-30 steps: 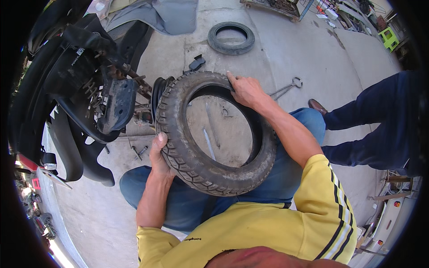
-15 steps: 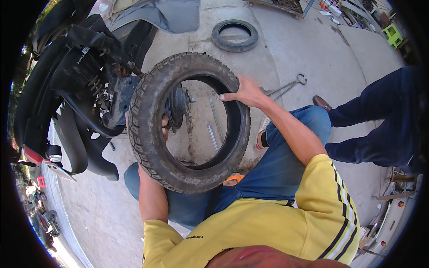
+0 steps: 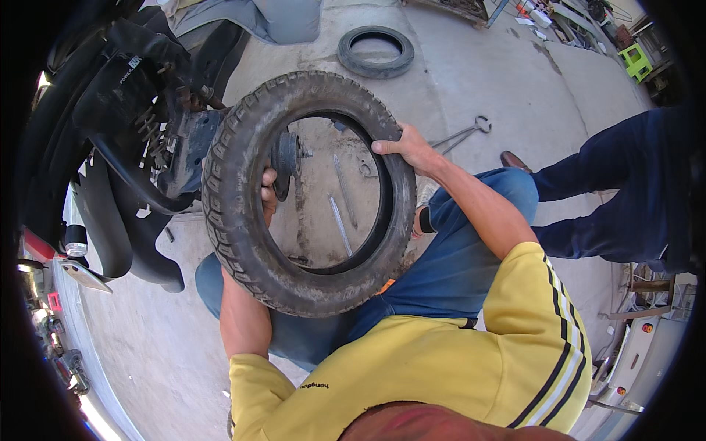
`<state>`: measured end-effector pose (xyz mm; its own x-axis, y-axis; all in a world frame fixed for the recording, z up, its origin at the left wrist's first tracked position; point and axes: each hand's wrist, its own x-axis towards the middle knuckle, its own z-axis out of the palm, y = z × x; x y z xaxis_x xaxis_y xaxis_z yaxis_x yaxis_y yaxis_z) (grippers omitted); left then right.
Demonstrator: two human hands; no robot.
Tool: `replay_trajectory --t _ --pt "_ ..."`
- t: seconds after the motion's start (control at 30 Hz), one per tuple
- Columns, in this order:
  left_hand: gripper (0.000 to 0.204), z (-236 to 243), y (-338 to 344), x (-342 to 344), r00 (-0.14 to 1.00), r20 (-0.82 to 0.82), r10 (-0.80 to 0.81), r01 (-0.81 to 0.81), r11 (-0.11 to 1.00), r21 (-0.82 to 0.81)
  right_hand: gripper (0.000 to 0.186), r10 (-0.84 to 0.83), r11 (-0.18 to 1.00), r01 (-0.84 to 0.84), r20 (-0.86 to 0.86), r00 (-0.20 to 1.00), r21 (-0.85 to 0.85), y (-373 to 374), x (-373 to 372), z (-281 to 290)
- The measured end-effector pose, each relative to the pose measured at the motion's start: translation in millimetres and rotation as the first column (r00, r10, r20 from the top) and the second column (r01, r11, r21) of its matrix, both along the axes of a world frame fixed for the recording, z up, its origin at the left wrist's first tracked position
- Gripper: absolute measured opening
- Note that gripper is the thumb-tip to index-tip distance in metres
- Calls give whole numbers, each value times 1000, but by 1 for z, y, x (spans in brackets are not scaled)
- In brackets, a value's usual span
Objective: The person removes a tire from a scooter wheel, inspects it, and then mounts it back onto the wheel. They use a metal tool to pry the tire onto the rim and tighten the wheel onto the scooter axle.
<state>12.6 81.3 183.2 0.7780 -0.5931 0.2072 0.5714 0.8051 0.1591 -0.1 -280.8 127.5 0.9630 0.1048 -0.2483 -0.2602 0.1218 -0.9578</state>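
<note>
Between my two hands a worn black tyre [image 3: 234,198] with chunky tread is held up, tilted, above my lap. My right hand [image 3: 413,151] grips its upper right side, thumb across the sidewall and the other fingers mostly hidden behind. On the left, my left hand [image 3: 269,192] reaches round behind the tyre; its curled fingertips show through the opening. Beyond the opening a dark wheel hub part [image 3: 288,156] with a protruding axle is partly visible. Two slim metal bars [image 3: 340,224] lie on the floor, seen through the tyre.
A black scooter [image 3: 110,125] stands close on the left. Farther out lie a second tyre [image 3: 379,70] and a long metal tool with a curved end [image 3: 465,134]. At right stands another person in dark trousers [image 3: 603,184]. A green stool [image 3: 636,62] is far right.
The tyre has turned slightly, so its opening looks wider. My right thumb has shifted from inside the opening onto the sidewall. The whole view has moved a little.
</note>
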Motion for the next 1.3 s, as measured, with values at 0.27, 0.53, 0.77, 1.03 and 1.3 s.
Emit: replay_trajectory --t 0.27,0.53,0.77,1.03,1.3 --pt "49 -2 17 -1 990 -135 29 -15 995 98 88 -47 985 56 57 997 -165 -4 17 -7" --pt "95 -3 9 -55 964 170 205 -263 617 742 87 -102 888 260 388 916 -379 -21 11 19" --pt "108 -33 4 -111 810 536 -238 -557 -26 830 106 18 878 212 471 882 -430 -33 2 -1" --pt "94 -39 23 -105 864 492 -111 -503 -108 858 102 33 911 143 412 910 -388 2 13 6" --pt "77 -18 40 -81 936 248 249 -329 372 868 97 -56 895 213 376 925 -392 -4 12 68"
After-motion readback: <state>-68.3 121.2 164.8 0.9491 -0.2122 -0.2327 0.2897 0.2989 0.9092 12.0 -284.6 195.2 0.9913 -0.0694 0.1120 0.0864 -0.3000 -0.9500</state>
